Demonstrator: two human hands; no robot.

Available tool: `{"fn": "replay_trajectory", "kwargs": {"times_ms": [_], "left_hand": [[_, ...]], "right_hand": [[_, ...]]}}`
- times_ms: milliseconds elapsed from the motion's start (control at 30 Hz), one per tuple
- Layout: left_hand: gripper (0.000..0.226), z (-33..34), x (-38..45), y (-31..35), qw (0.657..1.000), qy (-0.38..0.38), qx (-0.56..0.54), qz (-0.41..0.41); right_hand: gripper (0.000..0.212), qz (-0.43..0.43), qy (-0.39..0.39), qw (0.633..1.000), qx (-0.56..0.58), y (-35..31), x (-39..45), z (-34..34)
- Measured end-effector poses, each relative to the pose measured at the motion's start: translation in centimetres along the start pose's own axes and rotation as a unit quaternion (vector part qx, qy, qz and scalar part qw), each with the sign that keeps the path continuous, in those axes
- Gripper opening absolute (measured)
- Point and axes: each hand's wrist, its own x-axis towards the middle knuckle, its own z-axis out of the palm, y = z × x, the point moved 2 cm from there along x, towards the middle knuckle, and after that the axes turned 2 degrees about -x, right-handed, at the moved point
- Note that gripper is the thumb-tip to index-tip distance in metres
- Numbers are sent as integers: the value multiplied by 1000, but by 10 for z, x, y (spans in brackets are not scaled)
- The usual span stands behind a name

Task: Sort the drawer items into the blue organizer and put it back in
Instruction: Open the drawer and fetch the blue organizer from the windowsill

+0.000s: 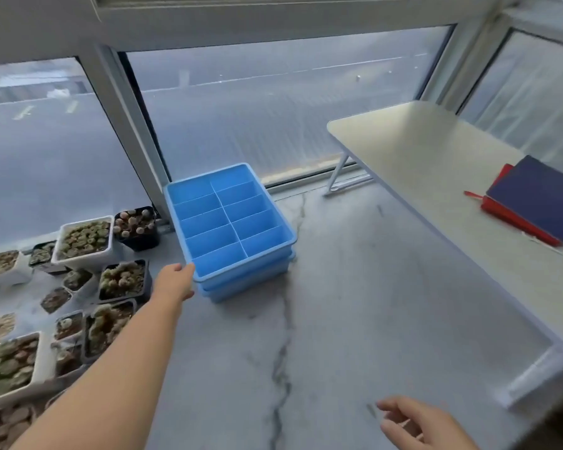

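While the left hand (175, 280) reaches to the near-left corner of the blue organizer (229, 227), touching its rim (grip unclear), the right hand (416, 423) hovers relaxed, holding nothing. Its ten compartments sit bare, stacked on another blue tray on the marble floor (355, 303), beside potted cacti (85, 238).
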Motion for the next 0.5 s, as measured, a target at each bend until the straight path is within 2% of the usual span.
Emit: {"fn": "replay_trajectory", "kwargs": {"times_ms": [67,167,233,267,367,500], "left_hand": [[23,10,21,1,999,-10,-4,-30],[27,19,38,4,999,-3,-2,-46],[19,20,39,9,999,-6,-31,-44],[11,21,36,13,998,-7,-50,-34],[9,18,13,29,995,-6,-102,21],[22,1,-55,34,988,-23,-132,74]], "right_hand": [[22,32,10,999,11,5,-8,0],[12,54,17,998,18,12,-12,-2],[11,54,24,998,19,12,-13,-2],[12,53,25,998,20,11,-15,-1],[12,55,38,997,30,12,-26,2],[10,55,48,996,59,22,-52,1]]}}
